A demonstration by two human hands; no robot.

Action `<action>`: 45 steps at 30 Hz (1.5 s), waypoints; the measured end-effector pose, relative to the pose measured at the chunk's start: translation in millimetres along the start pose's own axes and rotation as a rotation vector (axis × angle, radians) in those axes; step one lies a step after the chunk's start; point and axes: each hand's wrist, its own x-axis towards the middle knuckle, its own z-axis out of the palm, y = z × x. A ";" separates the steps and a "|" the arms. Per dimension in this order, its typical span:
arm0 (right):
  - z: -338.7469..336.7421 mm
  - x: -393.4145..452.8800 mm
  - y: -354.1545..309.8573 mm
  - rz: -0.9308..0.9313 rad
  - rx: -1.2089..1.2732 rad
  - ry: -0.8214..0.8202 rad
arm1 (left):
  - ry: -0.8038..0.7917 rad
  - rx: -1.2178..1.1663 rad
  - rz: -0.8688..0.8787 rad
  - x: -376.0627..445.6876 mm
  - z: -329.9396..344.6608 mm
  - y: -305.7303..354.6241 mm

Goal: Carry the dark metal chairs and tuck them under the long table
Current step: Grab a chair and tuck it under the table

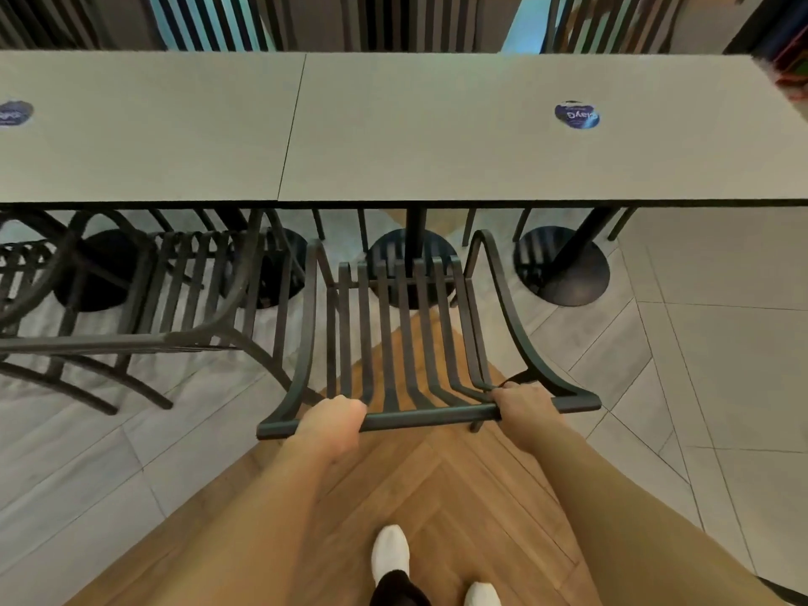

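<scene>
Both hands (336, 419) grip the chair (406, 343) top rail, knuckles up

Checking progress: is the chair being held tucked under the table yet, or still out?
Still out. The chair has only its front at the table edge; both hands, left hand and right hand, grip its back rail.

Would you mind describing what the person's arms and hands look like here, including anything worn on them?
Both arms are bare for their whole visible length: no sleeve or cuff comes into the frame. The left hand and the right hand wear no gloves, and no watch, bracelet or ring shows on the visible sides. No markings can be seen on either arm.
</scene>
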 end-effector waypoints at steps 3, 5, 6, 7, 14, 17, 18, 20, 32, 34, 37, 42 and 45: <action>-7.0 14.3 0.6 0.006 0.016 -0.005 | 0.010 -0.007 0.011 12.6 -7.8 -5.8; -11.1 22.3 0.2 0.010 0.013 -0.005 | 0.007 -0.010 0.015 19.8 -13.1 -8.8; -12.8 26.0 -0.5 0.012 0.012 -0.006 | 0.002 -0.010 0.013 22.6 -15.6 -10.2; -13.9 29.9 -0.7 0.014 0.016 -0.005 | 0.003 -0.015 0.014 25.8 -17.9 -11.4; -21.0 38.8 -1.7 0.026 0.135 -0.023 | 0.015 -0.023 0.031 34.1 -28.4 -17.2; -26.3 33.2 -3.0 0.019 0.192 -0.039 | 0.027 -0.031 0.034 33.3 -29.2 -17.5; -28.7 29.6 -3.0 0.017 0.214 -0.035 | 0.021 -0.037 0.030 32.7 -29.8 -17.2; -31.4 23.3 -1.6 0.023 0.294 -0.014 | 0.001 -0.072 0.023 32.6 -32.6 -16.7; -51.0 -29.9 24.3 0.280 0.797 0.346 | 0.173 -0.232 0.258 4.7 -83.1 47.7; -50.6 -41.0 31.1 0.317 0.731 0.358 | 0.189 -0.200 0.292 -0.5 -91.8 65.5; -47.6 -63.6 44.5 0.331 0.596 0.280 | 0.175 -0.166 0.334 -9.3 -98.4 91.3; -21.7 -114.6 75.4 0.401 0.514 0.150 | 0.130 -0.092 0.449 -30.3 -94.4 142.3; -5.1 -147.1 96.1 0.458 0.539 0.128 | 0.091 -0.012 0.520 -38.1 -88.1 173.3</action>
